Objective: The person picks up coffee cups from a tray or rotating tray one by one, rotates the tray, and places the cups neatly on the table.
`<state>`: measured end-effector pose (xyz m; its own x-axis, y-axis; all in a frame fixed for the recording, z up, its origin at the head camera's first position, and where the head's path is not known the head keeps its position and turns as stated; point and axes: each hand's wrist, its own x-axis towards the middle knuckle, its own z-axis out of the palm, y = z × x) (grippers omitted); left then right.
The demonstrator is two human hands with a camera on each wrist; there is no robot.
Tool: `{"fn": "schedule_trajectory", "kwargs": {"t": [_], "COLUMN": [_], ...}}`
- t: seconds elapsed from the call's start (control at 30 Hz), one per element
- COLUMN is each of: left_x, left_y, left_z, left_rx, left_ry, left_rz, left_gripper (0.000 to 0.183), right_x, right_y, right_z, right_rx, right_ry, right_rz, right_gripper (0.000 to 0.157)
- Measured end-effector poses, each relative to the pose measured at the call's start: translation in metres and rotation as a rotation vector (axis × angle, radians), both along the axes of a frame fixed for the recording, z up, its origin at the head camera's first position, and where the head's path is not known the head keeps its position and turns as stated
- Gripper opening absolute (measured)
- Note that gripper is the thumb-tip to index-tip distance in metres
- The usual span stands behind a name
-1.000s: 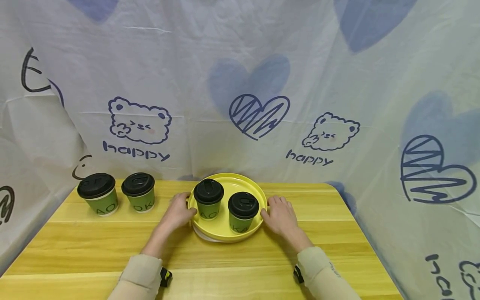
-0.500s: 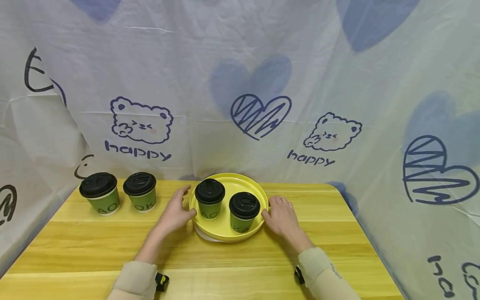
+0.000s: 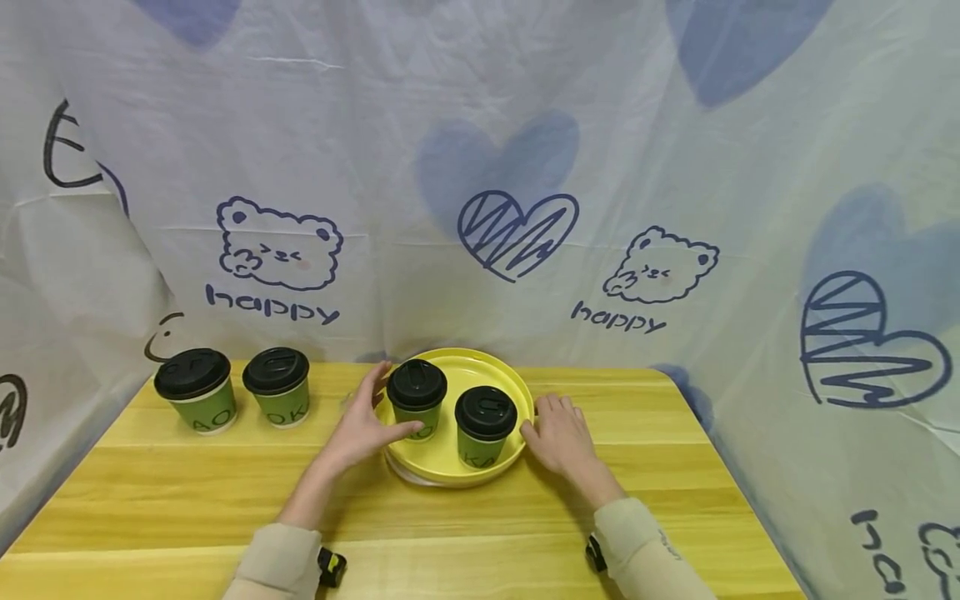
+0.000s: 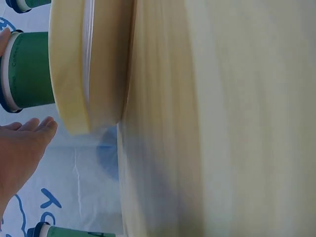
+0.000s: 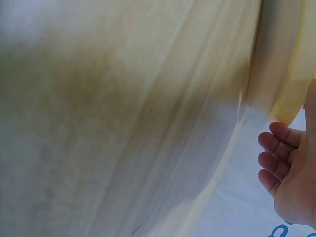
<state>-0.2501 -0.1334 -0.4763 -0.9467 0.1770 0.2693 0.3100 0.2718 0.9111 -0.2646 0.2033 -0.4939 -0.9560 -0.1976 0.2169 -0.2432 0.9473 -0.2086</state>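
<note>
A round yellow tray (image 3: 450,367) with a raised rim stands on a pale base at the back middle of the table. Two green paper cups with black lids are upright on it: a left cup (image 3: 416,387) and a right cup (image 3: 486,417). My left hand (image 3: 363,429) reaches over the tray's left rim, thumb in front of the left cup and fingers spread behind it. The left wrist view shows a gap between those fingers and the cup (image 4: 32,69). My right hand (image 3: 558,429) holds the tray's right rim, its fingers (image 5: 279,153) curled at the edge.
Two more lidded green cups, a far-left cup (image 3: 197,387) and its neighbour (image 3: 279,383), stand on the wooden table (image 3: 450,542) at the left. A printed cloth (image 3: 397,167) hangs right behind the table's back edge and along both sides.
My left hand has let go of the tray's left rim, opened, and moved inward around the left cup. My right hand stays at the right rim; tray and cups keep their places.
</note>
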Motion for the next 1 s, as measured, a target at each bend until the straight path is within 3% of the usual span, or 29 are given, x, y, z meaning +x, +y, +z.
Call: {"fn": "schedule_trajectory", "kwargs": {"t": [0.4, 1.0], "left_x": [-0.007, -0.011], "left_y": [0.013, 0.016], "left_z": [0.000, -0.002], "left_rx": [-0.030, -0.029], "left_ry": [-0.100, -0.093], "left_rz": [0.040, 0.057], "left_gripper": [0.112, 0.093], "right_x": [0.001, 0.000], "right_y": [-0.001, -0.001], "right_z": [0.000, 0.000], "right_rx": [-0.010, -0.004], "right_ry": [-0.002, 0.001], "right_rz": [-0.005, -0.005], "right_gripper": [0.038, 0.036]}}
